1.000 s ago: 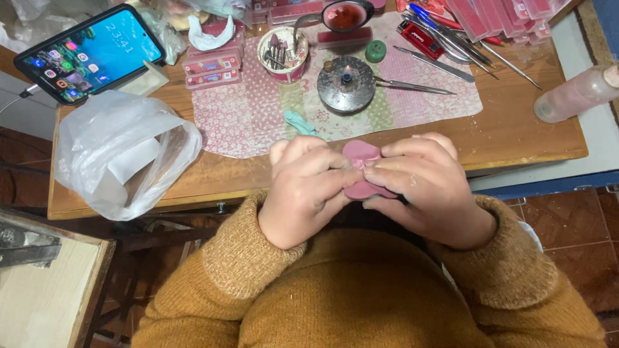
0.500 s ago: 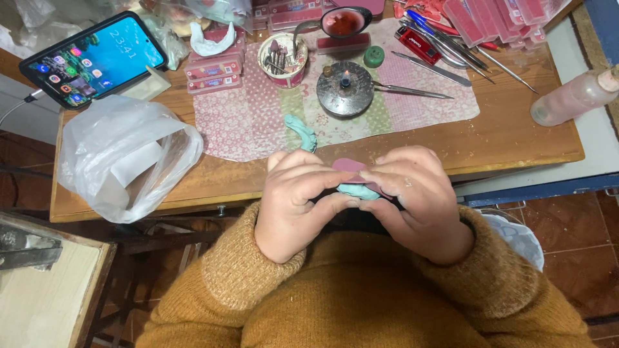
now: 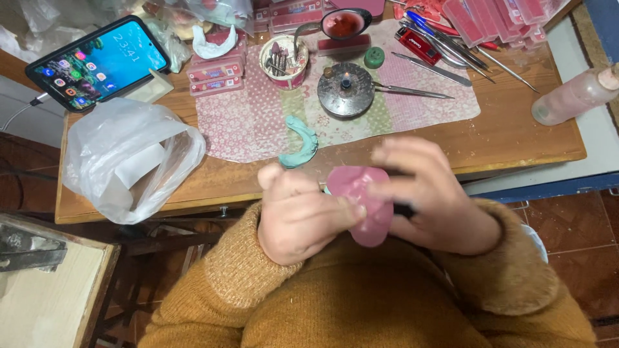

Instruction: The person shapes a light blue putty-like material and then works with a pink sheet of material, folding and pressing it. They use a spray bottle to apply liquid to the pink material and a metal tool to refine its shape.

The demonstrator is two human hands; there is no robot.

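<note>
Hands have shifted since half a second ago: my left hand (image 3: 300, 216) and right hand (image 3: 429, 200), fingers pinching the pink wax sheet (image 3: 362, 203), now show it fully, below the counter (image 3: 516, 138) edge; the teal cast (image 3: 298, 143) stays put.

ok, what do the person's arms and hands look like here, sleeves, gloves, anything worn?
Both hands are bare: no gloves, and no rings or watch that I can make out. The left hand and right hand come out of thick mustard-orange knitted sleeves with wide ribbed cuffs at the wrists. The sleeves belong to a sweater of the same knit. The right hand is motion-blurred, so fine detail there is unclear.
</note>
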